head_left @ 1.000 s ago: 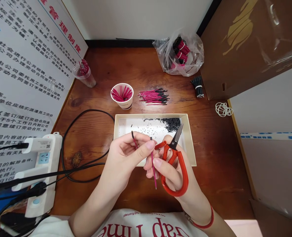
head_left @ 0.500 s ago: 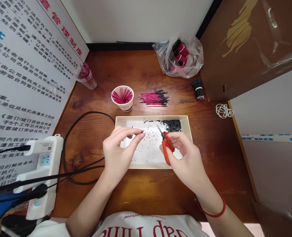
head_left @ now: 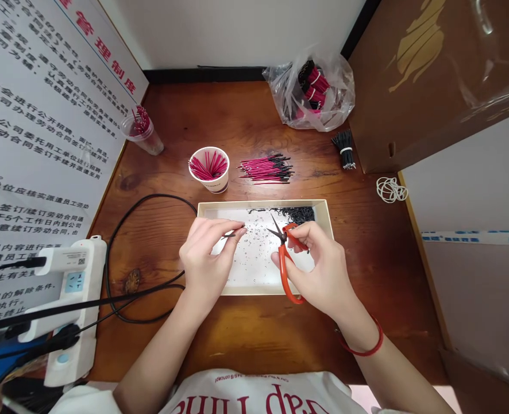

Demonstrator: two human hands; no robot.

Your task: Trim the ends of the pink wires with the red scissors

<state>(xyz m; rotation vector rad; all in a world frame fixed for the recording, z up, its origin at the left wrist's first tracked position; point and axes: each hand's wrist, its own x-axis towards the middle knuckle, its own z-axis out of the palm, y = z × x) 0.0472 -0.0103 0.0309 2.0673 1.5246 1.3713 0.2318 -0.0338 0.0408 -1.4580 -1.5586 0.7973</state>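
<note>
Over the left side of a shallow cream box [head_left: 263, 291], my left hand [head_left: 207, 253] pinches a small black piece [head_left: 228, 235] between thumb and fingertips; most of it is hidden by the fingers. My right hand [head_left: 317, 270] grips a pair of orange-handled scissors [head_left: 285, 264] over the box's right side. The blades are parted and point away from me, apart from the left hand. Tiny dark rings and scraps [head_left: 257, 247] lie scattered on the white box floor. A heap of short black pieces [head_left: 301, 215] fills the far right corner.
Behind the box stand a paper cup [head_left: 211, 185] of red wires and a pile of red-and-black wires [head_left: 266, 169]. Further off are a plastic cup [head_left: 151, 142], a clear bag [head_left: 289, 109], a black wire bundle [head_left: 345, 150] and white bands [head_left: 391, 190]. A power strip [head_left: 88, 322] with cables lies left.
The scissors have opened in my right hand, their blades now spread and handles apart. My left hand keeps its pinch, with more of the black piece showing. The view has shifted slightly.
</note>
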